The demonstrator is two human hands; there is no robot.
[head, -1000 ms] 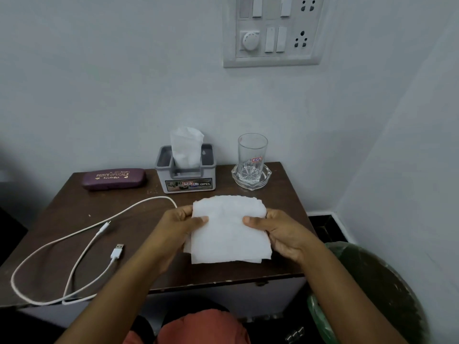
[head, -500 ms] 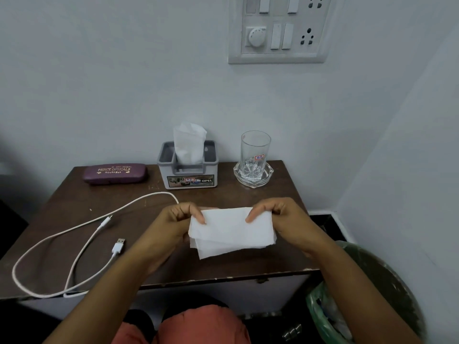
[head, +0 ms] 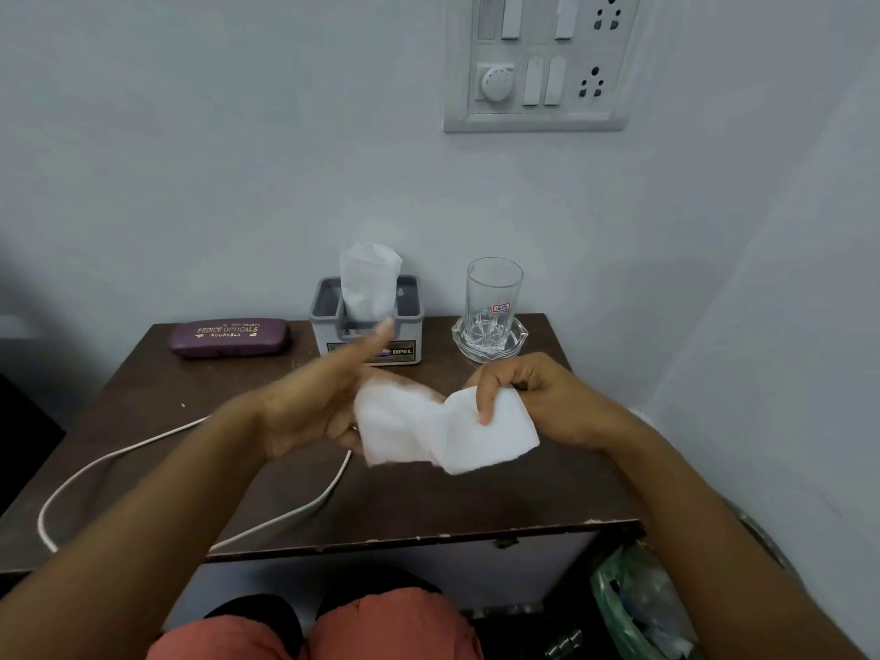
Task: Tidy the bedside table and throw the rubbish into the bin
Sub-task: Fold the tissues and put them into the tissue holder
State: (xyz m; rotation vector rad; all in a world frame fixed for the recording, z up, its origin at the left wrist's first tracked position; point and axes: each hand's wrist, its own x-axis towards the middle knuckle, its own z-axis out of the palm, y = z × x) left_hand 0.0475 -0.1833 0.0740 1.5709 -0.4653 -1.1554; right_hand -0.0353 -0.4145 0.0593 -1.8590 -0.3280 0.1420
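The left forearm (head: 157, 526) and right forearm (head: 705, 526) are bare, with rust-orange fabric (head: 381, 626) worn lower down.
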